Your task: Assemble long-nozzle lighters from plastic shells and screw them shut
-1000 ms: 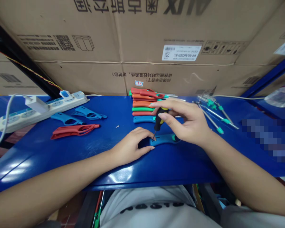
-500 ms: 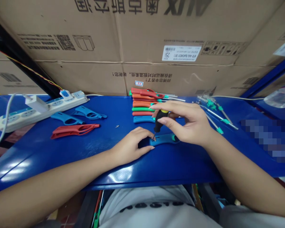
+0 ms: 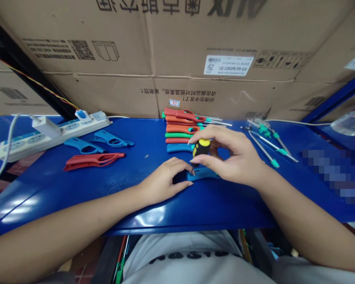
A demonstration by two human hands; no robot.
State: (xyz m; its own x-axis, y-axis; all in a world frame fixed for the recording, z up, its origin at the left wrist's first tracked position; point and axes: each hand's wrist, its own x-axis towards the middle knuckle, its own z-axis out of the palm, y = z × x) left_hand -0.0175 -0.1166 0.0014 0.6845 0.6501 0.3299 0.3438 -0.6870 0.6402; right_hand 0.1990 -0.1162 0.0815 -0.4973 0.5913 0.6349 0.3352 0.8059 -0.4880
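My right hand (image 3: pixel 230 157) is closed around a short screwdriver (image 3: pixel 200 148) with a black and yellow handle. Its tip stands on the left end of a blue plastic handle piece (image 3: pixel 202 174) lying on the blue table (image 3: pixel 136 193). My left hand (image 3: pixel 165 179) rests on the table with its fingers curled over the left end of that blue piece, holding it down. Part of the piece is hidden under both hands.
A stack of red, orange, green and blue handles (image 3: pixel 180 130) lies behind my hands. Two blue handle halves (image 3: pixel 97 142) and a red one (image 3: pixel 91 160) lie at the left beside a white power strip (image 3: pixel 51 133). Metal rods with green tips (image 3: pixel 268 142) lie at the right. Cardboard boxes (image 3: pixel 177 59) close the back.
My right hand has turned the screwdriver, so the yellow cap of its handle now faces me and the fingers sit lower around it. My left hand has stayed in place.
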